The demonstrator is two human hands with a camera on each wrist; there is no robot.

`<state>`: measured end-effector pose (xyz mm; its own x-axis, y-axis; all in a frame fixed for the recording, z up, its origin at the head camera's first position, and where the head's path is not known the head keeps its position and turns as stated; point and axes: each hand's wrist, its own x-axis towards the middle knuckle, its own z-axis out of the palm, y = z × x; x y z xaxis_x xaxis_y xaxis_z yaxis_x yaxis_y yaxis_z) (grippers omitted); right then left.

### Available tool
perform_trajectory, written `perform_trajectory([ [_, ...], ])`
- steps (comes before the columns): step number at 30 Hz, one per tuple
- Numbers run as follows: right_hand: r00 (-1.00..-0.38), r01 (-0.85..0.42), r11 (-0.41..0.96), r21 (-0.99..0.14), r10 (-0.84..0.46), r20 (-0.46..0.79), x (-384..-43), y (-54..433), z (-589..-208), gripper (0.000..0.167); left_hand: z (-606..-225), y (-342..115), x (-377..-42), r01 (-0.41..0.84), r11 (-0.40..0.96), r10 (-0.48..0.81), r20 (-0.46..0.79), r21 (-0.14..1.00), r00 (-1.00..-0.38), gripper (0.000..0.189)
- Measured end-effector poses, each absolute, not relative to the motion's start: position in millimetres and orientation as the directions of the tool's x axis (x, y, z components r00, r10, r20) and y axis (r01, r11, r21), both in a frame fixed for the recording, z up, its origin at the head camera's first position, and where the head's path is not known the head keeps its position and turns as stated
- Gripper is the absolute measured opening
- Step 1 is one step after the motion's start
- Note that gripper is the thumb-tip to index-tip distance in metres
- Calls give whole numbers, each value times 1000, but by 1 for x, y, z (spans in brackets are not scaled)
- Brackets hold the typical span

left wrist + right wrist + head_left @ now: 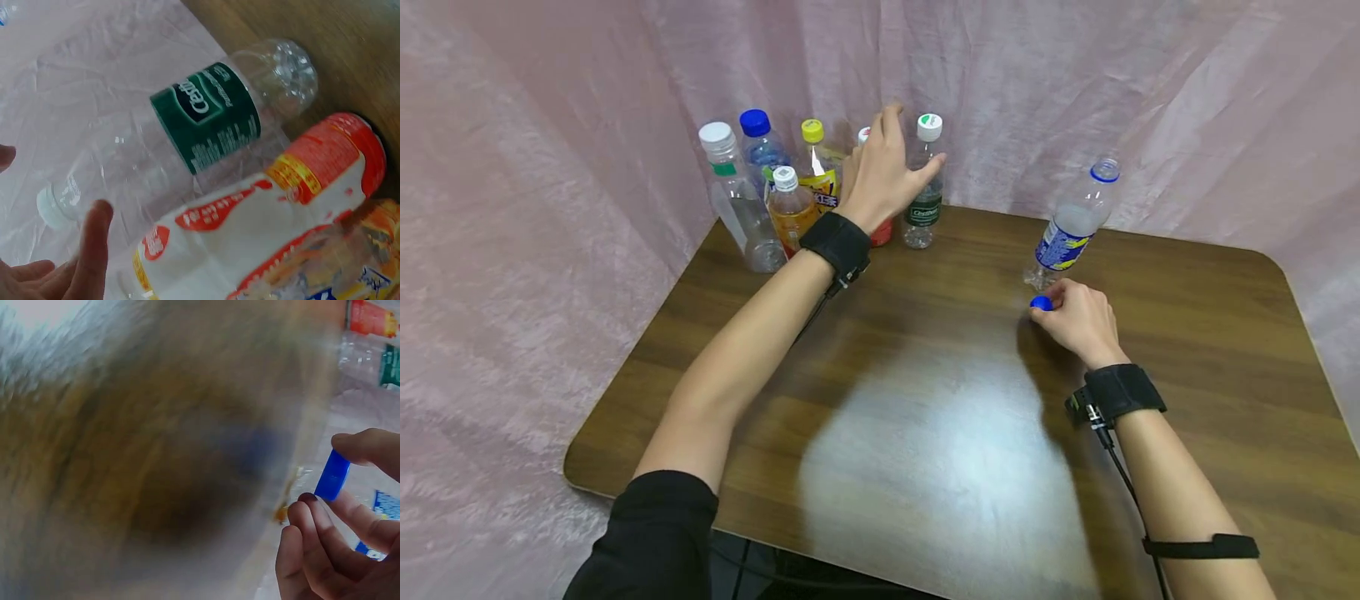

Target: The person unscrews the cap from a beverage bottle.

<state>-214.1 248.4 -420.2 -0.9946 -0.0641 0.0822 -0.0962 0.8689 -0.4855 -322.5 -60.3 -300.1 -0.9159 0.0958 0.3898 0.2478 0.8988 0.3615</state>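
Observation:
Between thumb and fingertips my right hand (1081, 321) pinches a blue bottle cap (333, 475), held low over the table. Just behind it stands an uncapped clear bottle (1078, 218) with a blue and yellow label and a blue ring at its neck. My left hand (883, 171) reaches among the bottles at the back, fingers spread and nothing in its grasp. Nearest to it is a clear water bottle (206, 119) with a green label and white cap. Beside that stands a white and red bottle (250, 219), mostly hidden by the hand in the head view.
Left of the hand stand a yellow-capped bottle (820, 171), a small orange drink bottle (792, 208), a blue-capped bottle (763, 150) and a tall white-capped bottle (733, 196). The brown table (760, 467) meets a pink curtain (1000, 83) behind.

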Motion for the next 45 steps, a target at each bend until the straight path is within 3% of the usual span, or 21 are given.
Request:
perform_trajectory([
  [7,-998,-69,875,-479,-58,38,-216,248,-437,40,-303,-49,-328,110,923,15,250,369,-968,114],
  [21,-997,-31,875,-484,-60,-44,-210,237,-436,52,-333,-46,-335,97,929,1,261,356,-965,92],
  [28,-999,-21,879,-476,-38,-27,-200,247,-422,57,-344,-40,-342,137,918,36,265,373,-964,79],
  [36,-998,-61,879,-473,-44,48,-200,249,-408,51,-348,-46,-345,159,888,57,241,431,-969,80],
  [45,-967,-213,846,-489,-110,231,-190,228,-349,42,-321,-43,-282,411,791,289,314,454,-904,74],
])
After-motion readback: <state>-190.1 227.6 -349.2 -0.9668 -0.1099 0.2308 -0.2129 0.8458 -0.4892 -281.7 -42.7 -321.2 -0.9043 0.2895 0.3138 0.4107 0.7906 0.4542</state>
